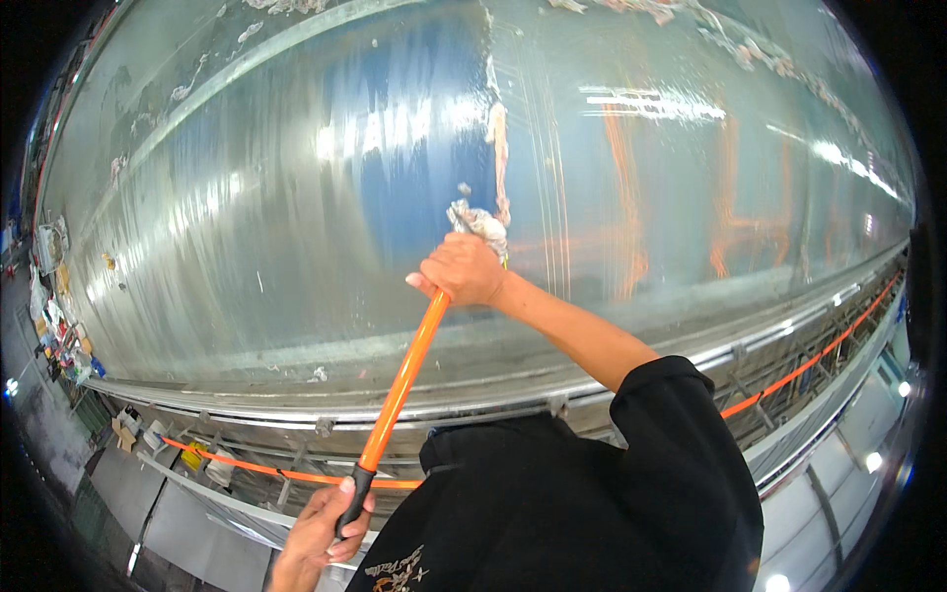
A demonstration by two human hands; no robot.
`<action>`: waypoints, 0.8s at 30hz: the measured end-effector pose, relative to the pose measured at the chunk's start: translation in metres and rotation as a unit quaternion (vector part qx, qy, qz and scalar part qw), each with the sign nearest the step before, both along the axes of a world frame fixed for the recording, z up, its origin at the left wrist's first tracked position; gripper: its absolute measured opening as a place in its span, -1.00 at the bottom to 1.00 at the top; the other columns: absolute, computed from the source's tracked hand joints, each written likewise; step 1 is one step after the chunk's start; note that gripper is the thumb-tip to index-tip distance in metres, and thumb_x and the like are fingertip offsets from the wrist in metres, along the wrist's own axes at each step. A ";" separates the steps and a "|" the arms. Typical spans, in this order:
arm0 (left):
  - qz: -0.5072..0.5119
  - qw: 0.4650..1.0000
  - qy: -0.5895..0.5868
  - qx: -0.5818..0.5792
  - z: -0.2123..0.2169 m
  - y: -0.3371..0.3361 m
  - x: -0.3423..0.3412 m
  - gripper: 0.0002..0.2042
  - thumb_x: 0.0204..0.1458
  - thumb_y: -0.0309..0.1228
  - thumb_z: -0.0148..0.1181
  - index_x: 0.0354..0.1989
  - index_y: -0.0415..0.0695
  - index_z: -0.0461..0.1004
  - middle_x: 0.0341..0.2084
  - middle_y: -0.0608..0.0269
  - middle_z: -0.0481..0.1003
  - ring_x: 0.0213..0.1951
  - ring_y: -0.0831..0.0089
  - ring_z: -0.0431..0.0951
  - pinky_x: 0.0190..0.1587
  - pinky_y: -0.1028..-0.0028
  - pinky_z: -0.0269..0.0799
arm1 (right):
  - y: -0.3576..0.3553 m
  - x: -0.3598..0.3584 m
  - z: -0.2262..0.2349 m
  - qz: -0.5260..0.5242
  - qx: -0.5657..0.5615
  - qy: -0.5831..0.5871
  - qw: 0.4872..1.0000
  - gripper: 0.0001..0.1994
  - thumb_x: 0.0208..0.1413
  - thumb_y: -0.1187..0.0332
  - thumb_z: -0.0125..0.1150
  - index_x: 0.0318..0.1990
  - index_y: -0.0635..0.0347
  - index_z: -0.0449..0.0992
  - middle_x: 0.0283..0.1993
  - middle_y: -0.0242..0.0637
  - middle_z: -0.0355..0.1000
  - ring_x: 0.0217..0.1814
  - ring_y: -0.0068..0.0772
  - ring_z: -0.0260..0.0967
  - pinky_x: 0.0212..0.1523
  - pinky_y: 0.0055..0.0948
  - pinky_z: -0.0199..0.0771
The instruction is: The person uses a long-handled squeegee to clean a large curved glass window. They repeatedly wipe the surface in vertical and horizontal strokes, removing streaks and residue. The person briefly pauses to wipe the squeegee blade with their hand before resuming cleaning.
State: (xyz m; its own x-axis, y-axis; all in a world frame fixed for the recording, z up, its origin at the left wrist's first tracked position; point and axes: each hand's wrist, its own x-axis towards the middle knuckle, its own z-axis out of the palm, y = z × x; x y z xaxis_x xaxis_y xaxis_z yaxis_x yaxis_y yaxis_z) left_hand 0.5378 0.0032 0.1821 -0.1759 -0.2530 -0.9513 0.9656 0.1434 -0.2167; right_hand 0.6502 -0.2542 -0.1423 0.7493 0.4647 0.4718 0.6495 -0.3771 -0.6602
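An orange pole (402, 385) with a black grip slants up from lower left across the middle. My left hand (321, 528) is closed around the black grip at its lower end. Farther up, my right hand (462, 268) grips the orange shaft from above. Just beyond that hand, a crumpled whitish clump (478, 223) lies on the wet metal surface (286, 266); the pole's far end is hidden behind the hand and clump, so I cannot tell what tool it is. A strip of pale, ragged residue (499, 158) runs away from the clump.
A metal rail (473, 400) borders the surface's near edge. Below it runs an orange strap or pipe (266, 466). More residue (750, 49) lies at the far right. Mixed clutter (64, 340) sits off the left edge. Bright lights reflect in the sheet.
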 end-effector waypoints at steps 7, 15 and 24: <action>0.040 0.999 -0.022 0.011 -0.034 -0.030 0.171 -0.47 0.34 0.13 -0.19 -0.24 -0.16 0.38 -0.74 0.43 0.19 -0.86 0.65 0.11 -0.86 0.57 0.06 | -0.026 0.224 -0.022 -0.029 -0.015 -0.085 0.996 -0.53 0.16 0.17 0.25 -0.73 0.01 0.21 -0.78 -0.33 0.16 -0.76 -0.20 0.16 -0.64 -0.27 0.18; 0.139 0.989 -0.048 -0.025 -0.064 -0.053 0.211 -0.53 0.36 0.11 -0.21 -0.22 -0.10 0.33 -0.74 0.50 0.18 -0.88 0.71 0.09 -0.91 0.61 -0.01 | -0.042 0.299 -0.023 0.013 -0.064 -0.014 0.998 -0.57 0.28 0.08 0.05 -0.67 -0.07 0.39 -0.69 -0.24 0.34 -0.66 -0.02 0.30 -0.61 -0.15 0.22; 0.121 0.991 0.059 -0.024 0.014 0.027 -0.104 -0.54 0.36 0.04 -0.14 -0.18 -0.18 0.39 -0.69 0.44 0.22 -0.85 0.69 0.12 -0.86 0.61 0.01 | 0.027 -0.097 0.016 0.049 -0.060 0.107 0.991 -0.50 0.27 0.10 0.08 -0.74 0.03 0.28 -0.80 -0.23 0.22 -0.75 -0.09 0.17 -0.53 -0.17 0.13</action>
